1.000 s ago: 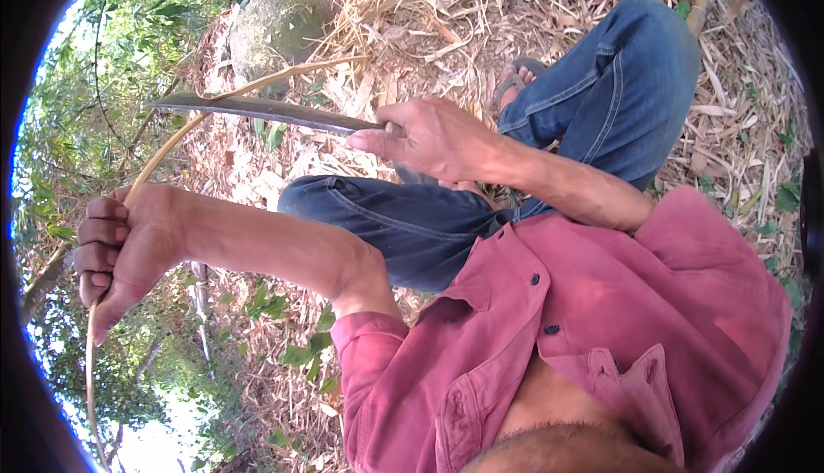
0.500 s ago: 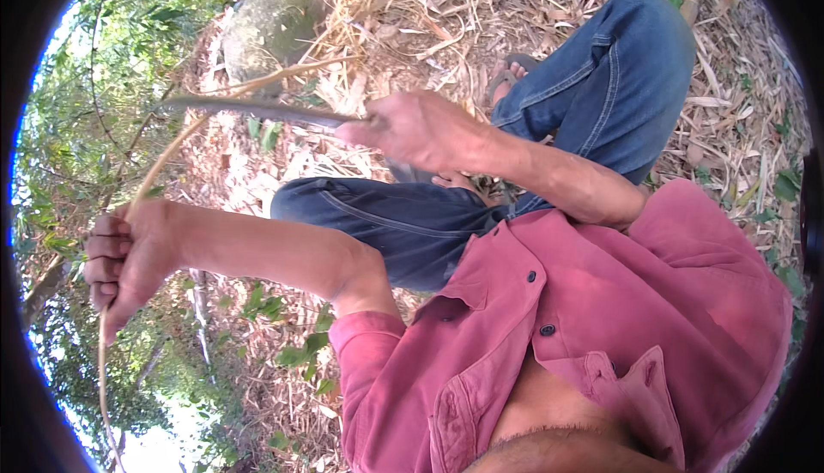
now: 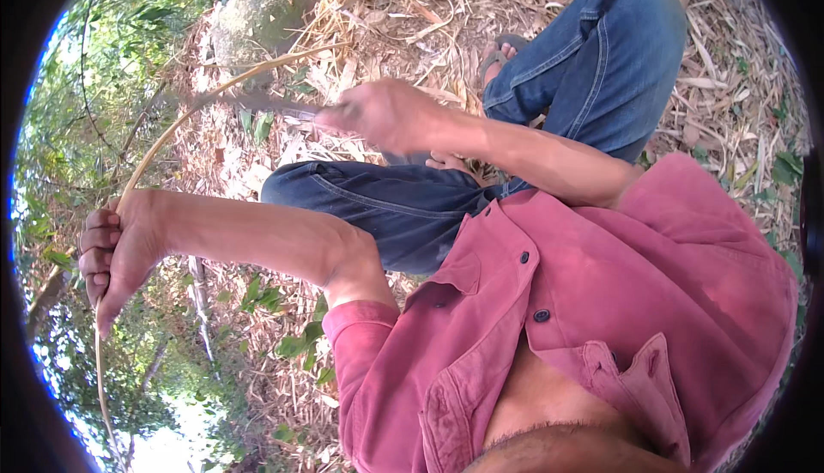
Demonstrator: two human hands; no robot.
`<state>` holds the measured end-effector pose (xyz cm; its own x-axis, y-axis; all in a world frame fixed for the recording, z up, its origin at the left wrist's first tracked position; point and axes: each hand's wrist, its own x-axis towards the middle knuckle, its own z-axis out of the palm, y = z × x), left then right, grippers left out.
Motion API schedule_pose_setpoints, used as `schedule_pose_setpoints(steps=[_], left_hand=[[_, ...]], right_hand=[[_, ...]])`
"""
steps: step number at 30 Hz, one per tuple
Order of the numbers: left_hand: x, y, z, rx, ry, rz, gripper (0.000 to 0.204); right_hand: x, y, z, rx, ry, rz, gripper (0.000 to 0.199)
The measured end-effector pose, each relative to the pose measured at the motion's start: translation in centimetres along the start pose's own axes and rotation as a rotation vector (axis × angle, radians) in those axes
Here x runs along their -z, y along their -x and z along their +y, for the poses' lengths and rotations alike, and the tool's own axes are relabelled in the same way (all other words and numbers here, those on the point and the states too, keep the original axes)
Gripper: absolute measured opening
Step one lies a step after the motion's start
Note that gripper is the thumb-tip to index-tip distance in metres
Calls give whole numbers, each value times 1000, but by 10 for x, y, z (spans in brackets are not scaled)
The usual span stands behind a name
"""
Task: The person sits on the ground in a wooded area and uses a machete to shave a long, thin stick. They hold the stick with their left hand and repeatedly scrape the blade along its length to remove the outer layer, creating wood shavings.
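My left hand [image 3: 118, 250] is closed around a long, thin, pale bamboo strip [image 3: 257, 69] at the far left. From the fist, the strip curves up and right toward the stone, while its thinner tail hangs down to the lower edge. In my closed right hand [image 3: 384, 117], near the middle, is a long knife [image 3: 279, 105]. Its dark blade points left and is smeared by motion. The blade runs close to the strip's upper part; whether the two touch, I cannot tell. My fingers cover most of the knife's handle.
My bent legs in blue jeans [image 3: 631, 61] take up the middle and upper right, with a sandalled foot [image 3: 498, 57] between. A big mossy stone [image 3: 262, 18] sits at the top left. Dry leaves and shavings [image 3: 412, 22] cover the ground. Green foliage [image 3: 69, 121] lines the left.
My right hand and the knife have moved slightly left and up, the blade now more blurred. My left hand keeps its grip on the strip. The whole view has shifted a little.
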<state>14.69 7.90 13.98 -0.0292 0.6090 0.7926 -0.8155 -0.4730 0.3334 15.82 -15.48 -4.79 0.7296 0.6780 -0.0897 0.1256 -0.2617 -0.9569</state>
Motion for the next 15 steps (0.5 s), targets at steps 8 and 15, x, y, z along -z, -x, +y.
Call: schedule_pose_setpoints(steps=[8,15], left_hand=[[17,6,-7,16,-38,39,55],[9,0,2,11,-69,38,56]], right_hand=[[-7,-8,18,19,79,-31,68],[-8,-39,138,-453,76,13,69]])
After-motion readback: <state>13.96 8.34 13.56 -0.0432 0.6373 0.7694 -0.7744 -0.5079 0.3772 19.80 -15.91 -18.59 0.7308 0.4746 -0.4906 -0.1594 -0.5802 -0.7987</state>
